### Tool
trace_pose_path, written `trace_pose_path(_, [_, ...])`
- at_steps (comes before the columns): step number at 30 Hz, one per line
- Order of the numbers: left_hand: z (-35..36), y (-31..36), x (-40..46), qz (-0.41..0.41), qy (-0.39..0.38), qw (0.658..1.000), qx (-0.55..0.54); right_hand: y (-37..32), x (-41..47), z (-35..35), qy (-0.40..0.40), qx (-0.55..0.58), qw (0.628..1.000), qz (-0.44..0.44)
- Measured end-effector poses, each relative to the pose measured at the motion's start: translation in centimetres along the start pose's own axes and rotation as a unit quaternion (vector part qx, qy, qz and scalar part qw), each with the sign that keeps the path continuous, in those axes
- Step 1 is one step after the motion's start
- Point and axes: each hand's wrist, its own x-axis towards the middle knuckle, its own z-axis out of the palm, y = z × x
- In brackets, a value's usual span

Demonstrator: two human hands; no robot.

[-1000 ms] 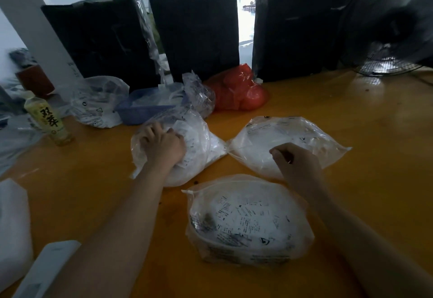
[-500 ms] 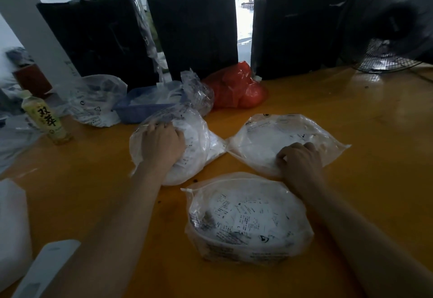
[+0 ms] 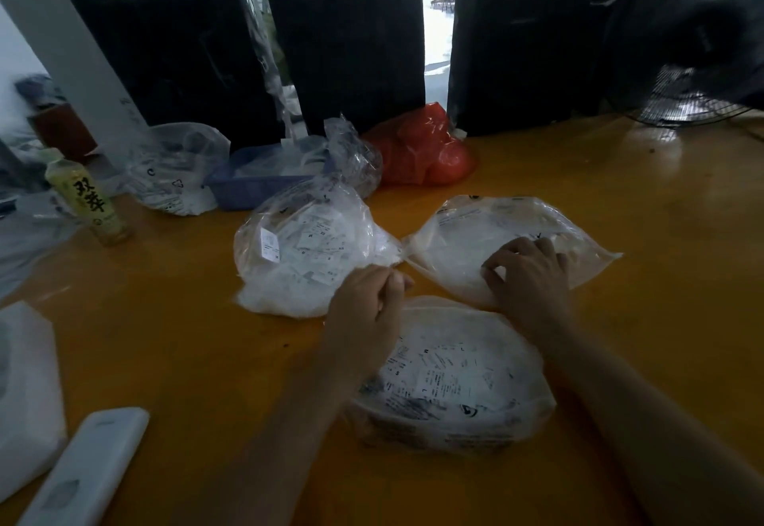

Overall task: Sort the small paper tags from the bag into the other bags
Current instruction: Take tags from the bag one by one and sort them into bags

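Note:
Three clear plastic bags of small white paper tags lie on the orange table. My left hand (image 3: 368, 302) sits between the left bag (image 3: 306, 252) and the near bag (image 3: 450, 381). Its fingers and thumb are curled together and pinch the left bag's lower right edge. My right hand (image 3: 529, 273) lies on the right bag (image 3: 508, 228), with bent fingers digging into the film. Printed tags with size letters show through the left and near bags.
Behind the bags stand a blue tray (image 3: 248, 190), another clear bag (image 3: 173, 170), a red bag (image 3: 417, 149) and three black wrapped boxes (image 3: 351, 41). A drink bottle (image 3: 87, 199) is at the left, a fan (image 3: 686, 70) at the far right, and white objects (image 3: 82, 472) at the near left.
My left hand has come off the top of the left bag and moved right and nearer, to that bag's lower edge. My right hand came down onto the right bag and shifted slightly right.

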Motion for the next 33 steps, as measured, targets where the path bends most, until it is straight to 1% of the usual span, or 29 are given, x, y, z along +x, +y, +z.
trace_pose_path(2, [0.4, -0.4, -1.1, -0.04, -0.031, 0.998, -0.033, 0.4, 0.0, -0.4, 0.035, 0.049, 0.998, 0.017])
trace_pose_path(4, [0.4, -0.8, -1.7, -0.064, -0.039, 0.996, -0.051, 0.7, 0.1, -0.9, 0.03, 0.083, 0.996, 0.029])
trace_pose_path(6, [0.4, -1.1, -2.0, -0.084, -0.037, 0.993, -0.077, 0.7, -0.1, -1.5, 0.018, 0.093, 0.995, 0.032])
trace_pose_path(8, [0.3, -1.2, -2.2, -0.103, -0.035, 0.989, -0.102, 0.6, -0.4, -2.1, 0.045, 0.123, 0.991, 0.027])
trace_pose_path(10, [0.1, -0.9, -2.4, -0.113, -0.022, 0.986, -0.124, 0.1, -0.7, -2.9, 0.084, 0.172, 0.981, 0.017])
trace_pose_path(11, [0.1, -0.6, -2.5, -0.113, -0.013, 0.984, -0.136, -0.2, -0.9, -3.5, 0.09, 0.201, 0.975, 0.009])
trace_pose_path(12, [0.0, -0.4, -2.5, -0.112, -0.009, 0.983, -0.146, -0.7, -1.1, -4.1, 0.082, 0.236, 0.968, 0.002])
trace_pose_path(14, [-0.1, 0.3, -2.6, -0.112, -0.024, 0.978, -0.173, -1.8, -1.7, -5.3, 0.024, 0.325, 0.945, -0.01])
trace_pose_path(15, [-0.1, 0.7, -2.6, -0.119, -0.04, 0.972, -0.201, -2.5, -2.1, -5.8, -0.018, 0.367, 0.93, -0.021])
trace_pose_path(17, [0.0, 1.5, -2.5, -0.157, -0.063, 0.942, -0.288, -3.7, -2.9, -6.3, -0.095, 0.41, 0.905, -0.053])
trace_pose_path(19, [0.1, 2.1, -2.4, -0.204, -0.061, 0.908, -0.361, -4.6, -3.4, -6.1, -0.135, 0.403, 0.902, -0.083])
trace_pose_path(22, [0.3, 2.0, -2.5, -0.267, -0.053, 0.858, -0.436, -5.2, -3.8, -5.3, -0.145, 0.374, 0.91, -0.103])
trace_pose_path(25, [0.5, 1.7, -2.5, -0.313, -0.042, 0.824, -0.47, -5.4, -4.0, -4.9, -0.151, 0.355, 0.916, -0.113])
trace_pose_path(30, [0.7, 1.0, -2.4, -0.324, -0.022, 0.796, -0.51, -5.3, -4.1, -4.7, -0.139, 0.348, 0.922, -0.102])
trace_pose_path(32, [0.7, 0.8, -2.3, -0.335, -0.011, 0.787, -0.517, -5.0, -3.8, -4.4, -0.127, 0.355, 0.923, -0.078])
trace_pose_path(33, [0.7, 0.6, -2.3, -0.34, -0.008, 0.781, -0.523, -4.7, -3.5, -4.2, -0.12, 0.37, 0.92, -0.051])
